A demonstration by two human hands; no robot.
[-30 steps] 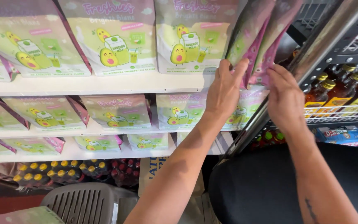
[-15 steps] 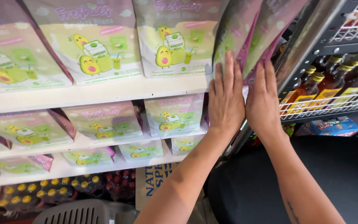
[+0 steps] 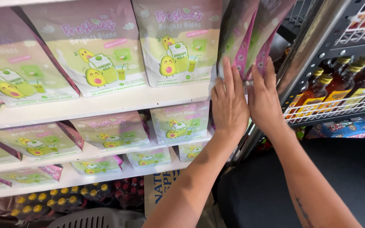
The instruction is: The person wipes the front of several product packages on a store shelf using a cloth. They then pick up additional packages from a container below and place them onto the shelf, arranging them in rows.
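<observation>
Both my hands press flat against pink-and-green pouches at the right end of the top white shelf (image 3: 106, 104). My left hand (image 3: 230, 103) lies with fingers spread on the front of one tilted pouch (image 3: 233, 33). My right hand (image 3: 265, 97) rests flat against the neighbouring tilted pouch (image 3: 271, 25). Neither hand grips anything. To the left, upright pouches (image 3: 178, 42) with an avocado cartoon stand in a row along the same shelf.
Two lower white shelves (image 3: 106, 147) carry more of the same pouches. A metal upright (image 3: 313, 42) divides them from a wire rack (image 3: 334, 109) of brown bottles with yellow caps. Small bottles (image 3: 64, 196) and a grey basket (image 3: 93, 219) sit at the bottom left.
My hands have gone from grasping the tilted pouches' lower edges to lying flat against their fronts. The view has shifted slightly right and closer.
</observation>
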